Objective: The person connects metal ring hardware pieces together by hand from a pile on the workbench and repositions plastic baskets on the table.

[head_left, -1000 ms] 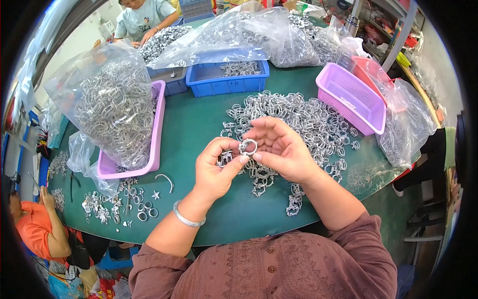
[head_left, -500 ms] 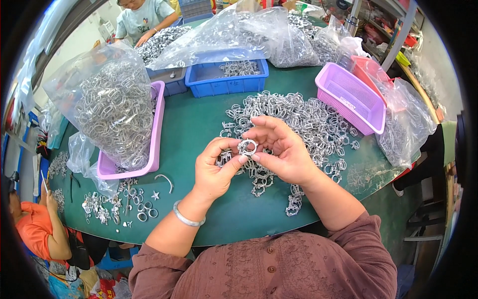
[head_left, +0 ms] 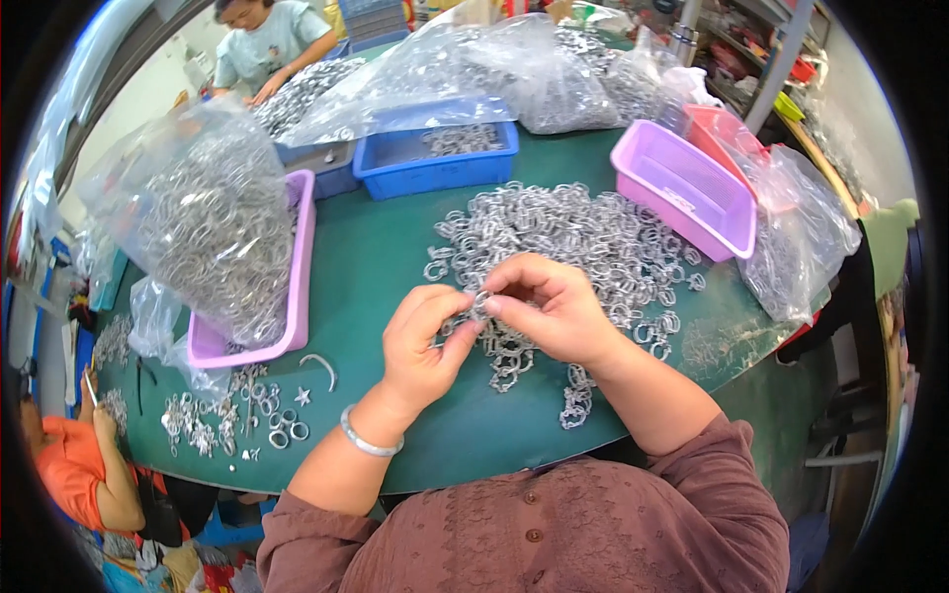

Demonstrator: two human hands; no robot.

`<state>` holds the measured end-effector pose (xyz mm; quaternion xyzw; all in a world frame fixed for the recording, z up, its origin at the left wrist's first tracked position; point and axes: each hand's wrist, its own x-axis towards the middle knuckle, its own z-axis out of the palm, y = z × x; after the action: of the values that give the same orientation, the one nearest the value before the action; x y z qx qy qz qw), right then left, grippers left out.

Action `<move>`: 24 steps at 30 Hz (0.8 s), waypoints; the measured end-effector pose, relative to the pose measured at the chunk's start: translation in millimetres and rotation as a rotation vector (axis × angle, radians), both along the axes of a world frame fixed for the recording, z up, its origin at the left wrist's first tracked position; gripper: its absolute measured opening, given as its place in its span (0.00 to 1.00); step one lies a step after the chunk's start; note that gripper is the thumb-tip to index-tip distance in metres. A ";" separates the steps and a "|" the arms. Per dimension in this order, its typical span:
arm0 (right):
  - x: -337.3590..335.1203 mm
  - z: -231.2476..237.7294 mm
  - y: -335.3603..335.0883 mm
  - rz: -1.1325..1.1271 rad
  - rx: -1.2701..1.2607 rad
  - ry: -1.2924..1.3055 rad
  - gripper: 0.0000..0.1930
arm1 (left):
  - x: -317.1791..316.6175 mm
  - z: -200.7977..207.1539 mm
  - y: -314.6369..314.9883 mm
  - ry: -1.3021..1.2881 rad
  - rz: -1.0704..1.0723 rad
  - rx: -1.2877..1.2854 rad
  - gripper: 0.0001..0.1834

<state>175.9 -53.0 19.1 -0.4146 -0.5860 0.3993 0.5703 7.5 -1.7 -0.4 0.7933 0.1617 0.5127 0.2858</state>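
While the bare left hand (head_left: 425, 341) and bare right hand (head_left: 559, 308) pinch a small silvery metal piece (head_left: 481, 303) between them, it could drop — so little holds it — onto the heap of silvery metal rings (head_left: 563, 229) just beyond.

The ring heap (head_left: 573, 227) lies on the table (head_left: 356, 242), right of a bag (head_left: 213, 217) sitting in a basket (head_left: 302, 259).

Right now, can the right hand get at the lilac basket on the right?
Probably yes: only the metal pile lies between the right hand and that basket, whose top is open, though the hand seems to pinch a metal piece.
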 end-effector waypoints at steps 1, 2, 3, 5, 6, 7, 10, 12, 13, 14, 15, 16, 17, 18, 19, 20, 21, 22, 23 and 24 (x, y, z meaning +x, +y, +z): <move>0.4 0.3 0.6 0.000 -0.021 0.037 0.06 | 1.5 0.1 0.5 0.033 0.032 0.011 0.15; 0.9 0.7 1.6 -0.004 -0.039 0.074 0.05 | 2.4 0.0 1.0 0.063 0.059 0.023 0.15; 2.3 2.2 2.3 0.021 -0.013 0.030 0.05 | 1.3 0.0 1.8 0.074 0.059 0.032 0.15; 2.4 1.3 7.4 0.056 0.017 -0.031 0.05 | -1.0 -0.7 0.1 0.064 0.061 0.024 0.15; 3.9 0.7 9.3 0.067 0.022 -0.048 0.05 | -1.1 -1.3 -1.5 0.045 0.064 0.007 0.16; 8.9 8.4 6.4 0.060 0.019 -0.052 0.05 | -1.9 -3.4 -3.2 0.030 0.060 -0.048 0.17; 33.9 34.6 -11.6 -0.222 0.236 -0.229 0.05 | -1.9 -10.2 -14.6 -0.025 0.001 -0.217 0.17; 73.3 51.0 -25.5 -0.456 0.256 -0.125 0.07 | 2.2 -11.1 -13.1 -0.079 -0.049 -0.318 0.18; 96.4 65.3 -31.7 -0.526 0.253 -0.099 0.09 | 3.9 -9.6 -6.3 -0.032 -0.051 -0.253 0.17; 122.1 70.2 -47.2 -0.618 0.263 -0.117 0.10 | 4.1 -10.6 -10.3 0.032 -0.060 -0.211 0.17; 135.6 83.6 -51.9 -0.639 0.294 -0.048 0.08 | 6.3 -7.5 -5.2 0.028 -0.052 -0.186 0.16; 146.2 91.4 -64.0 -0.612 0.310 -0.008 0.08 | 7.1 -7.6 -4.7 0.018 -0.052 -0.184 0.16; 152.9 94.2 -73.4 -0.630 0.315 -0.032 0.08 | 6.7 -8.3 -3.9 0.030 -0.053 -0.161 0.16; 156.6 94.6 -81.8 -0.651 0.314 -0.051 0.07 | 6.0 -8.9 -6.4 0.049 -0.055 -0.141 0.15; 157.5 93.6 -86.5 -0.652 0.313 -0.054 0.07 | 5.4 -8.6 -10.0 0.055 -0.036 -0.177 0.13; 157.7 91.4 -91.2 -0.634 0.316 -0.073 0.07 | 4.3 -9.6 -12.7 0.054 -0.038 -0.180 0.13; 157.1 92.0 -92.8 -0.617 0.331 -0.097 0.07 | 3.3 -9.9 -10.3 0.059 -0.035 -0.185 0.13; 155.1 93.1 -92.9 -0.619 0.339 -0.102 0.07 | 3.3 -9.8 -8.1 0.065 -0.032 -0.191 0.12; 152.4 94.1 -91.7 -0.618 0.341 -0.088 0.07 | 4.5 -9.4 -6.1 0.059 -0.035 -0.184 0.12; 150.2 94.4 -92.2 -0.616 0.339 -0.072 0.07 | 4.5 -9.2 -5.9 0.057 -0.031 -0.188 0.12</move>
<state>326.0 -145.2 113.5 -0.4852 -0.5112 0.0909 0.7036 12.0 -7.6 -9.6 0.7796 0.2046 0.4682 0.3622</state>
